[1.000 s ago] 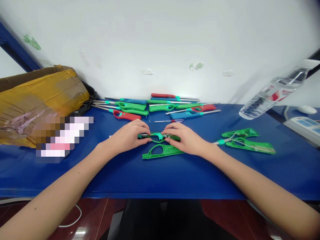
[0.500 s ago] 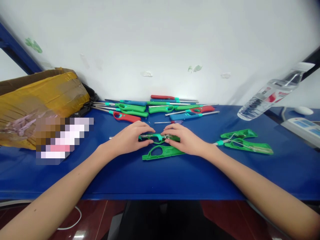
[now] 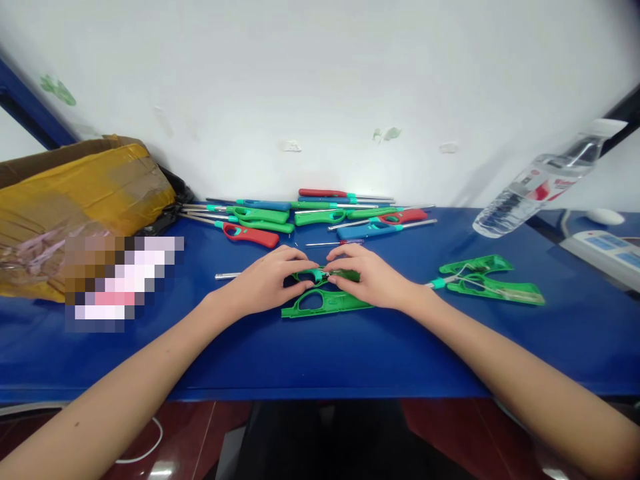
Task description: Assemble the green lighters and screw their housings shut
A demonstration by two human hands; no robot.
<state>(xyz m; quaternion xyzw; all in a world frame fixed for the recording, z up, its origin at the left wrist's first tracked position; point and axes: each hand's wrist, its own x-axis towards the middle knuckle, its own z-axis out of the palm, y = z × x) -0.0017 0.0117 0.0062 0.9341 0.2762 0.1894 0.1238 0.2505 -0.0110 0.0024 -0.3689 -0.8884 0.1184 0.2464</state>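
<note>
An opened green gas lighter [image 3: 313, 275] lies between my hands, its teal trigger and inner parts showing. Its metal tube [image 3: 227, 276] sticks out to the left from behind my left hand [image 3: 265, 280], whose fingers and thumb close around the trigger end. My right hand [image 3: 377, 277] pinches small inner parts near the trigger with its fingertips; the handle end is partly hidden behind it. Just in front lies a loose green half shell [image 3: 325, 303], its right end under my right hand. A screwdriver [image 3: 335, 243] with a purplish handle rests behind the hands.
Several red, green and blue gas lighters [image 3: 260, 215] lie along the wall. Another opened green lighter [image 3: 493, 287] is on the right of the blue table [image 3: 320, 360]. A tilted water bottle [image 3: 535, 187] and power strip [image 3: 605, 257] are farther right. A taped carton [image 3: 90, 193] stands left.
My left hand has slid a little to the right along the lighter, and more of the metal tube shows. My right hand stays at the inner parts. The view has shifted slightly.
</note>
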